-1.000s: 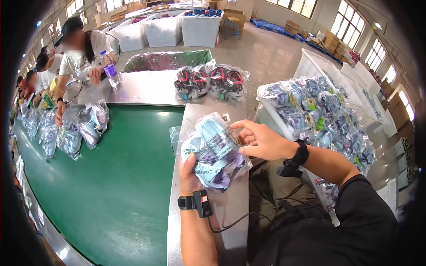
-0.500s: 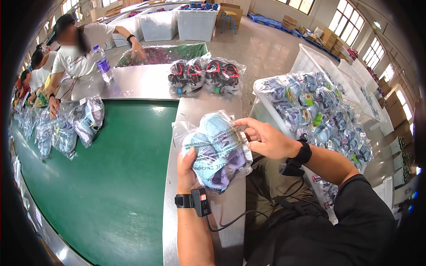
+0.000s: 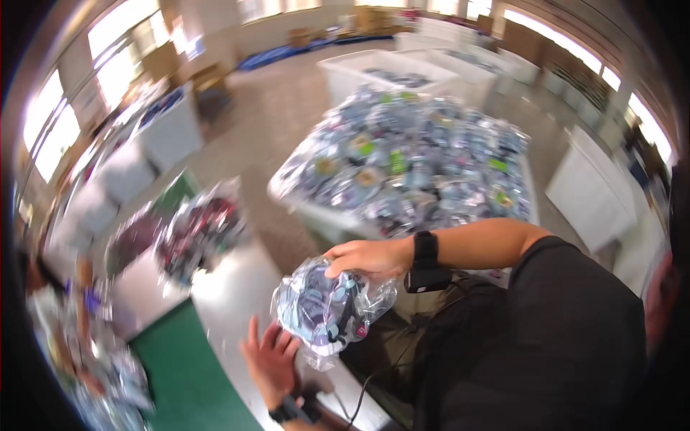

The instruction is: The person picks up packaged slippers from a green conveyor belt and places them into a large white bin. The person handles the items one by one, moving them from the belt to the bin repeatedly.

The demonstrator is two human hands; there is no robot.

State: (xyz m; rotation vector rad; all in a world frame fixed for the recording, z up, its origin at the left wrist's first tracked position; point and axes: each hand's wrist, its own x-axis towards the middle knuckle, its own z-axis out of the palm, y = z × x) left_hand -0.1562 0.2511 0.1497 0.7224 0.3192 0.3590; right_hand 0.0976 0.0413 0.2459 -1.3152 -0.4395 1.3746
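Observation:
A clear plastic bag with a pair of light blue and purple shoes (image 3: 316,309) hangs over the metal edge (image 3: 228,316) of the workbench. My right hand (image 3: 370,257) grips it from above, fingers closed on the film at its upper right. Just below and left of the bag, my left hand (image 3: 273,360) is open, its fingers spread and palm partly showing. Whether its fingertips touch the plastic, I cannot tell. Beyond my right arm, a white bin (image 3: 316,218) is heaped with similar bagged shoes (image 3: 417,169).
A green work surface (image 3: 188,370) borders the metal edge. Bagged black and red shoes (image 3: 198,237) rest on the metal corner at left. A blurred co-worker (image 3: 52,316) is at the far left beside more bagged shoes (image 3: 126,384). Other white bins (image 3: 593,190) stand behind and to the right.
The view has swung right toward the heaped bin. The bagged shoes have left my left hand and are now in my right hand's grip. My left fingers have spread.

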